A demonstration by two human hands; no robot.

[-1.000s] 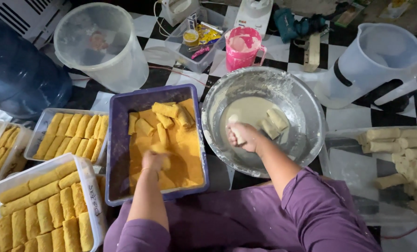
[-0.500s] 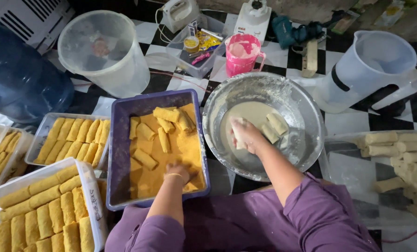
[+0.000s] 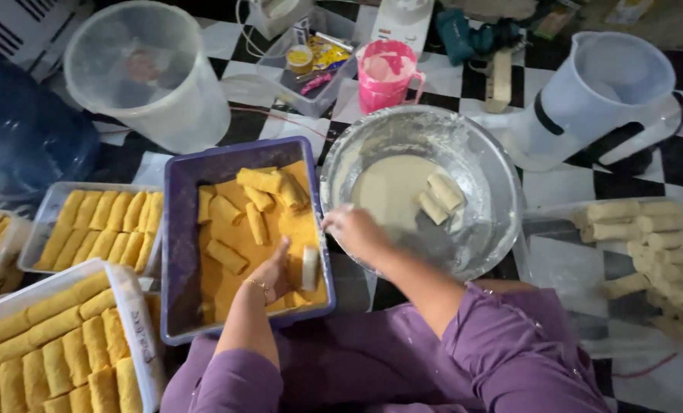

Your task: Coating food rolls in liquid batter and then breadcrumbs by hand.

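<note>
A purple tray (image 3: 175, 245) of yellow breadcrumbs holds several crumbed rolls (image 3: 257, 180) toward its far side. My left hand (image 3: 272, 271) rests in the crumbs at the tray's near right corner, fingers apart, touching a pale battered roll (image 3: 309, 268) that lies beside it. My right hand (image 3: 356, 229), smeared with batter, hovers over the gap between the tray and a metal bowl (image 3: 502, 183) and holds nothing. In the bowl's pale batter lie two uncoated rolls (image 3: 441, 197).
Two clear tubs of crumbed rolls (image 3: 97, 222) (image 3: 51, 336) sit at the left. Plain rolls (image 3: 647, 237) lie on plastic at the right. Behind stand a clear bucket (image 3: 150, 76), a pink cup (image 3: 387, 76), a white jug (image 3: 609, 92) and a blue water bottle (image 3: 20, 130).
My right hand carried a battered roll out of the bowl and let it go in the tray's near right corner. My left hand slid right through the crumbs to that roll.
</note>
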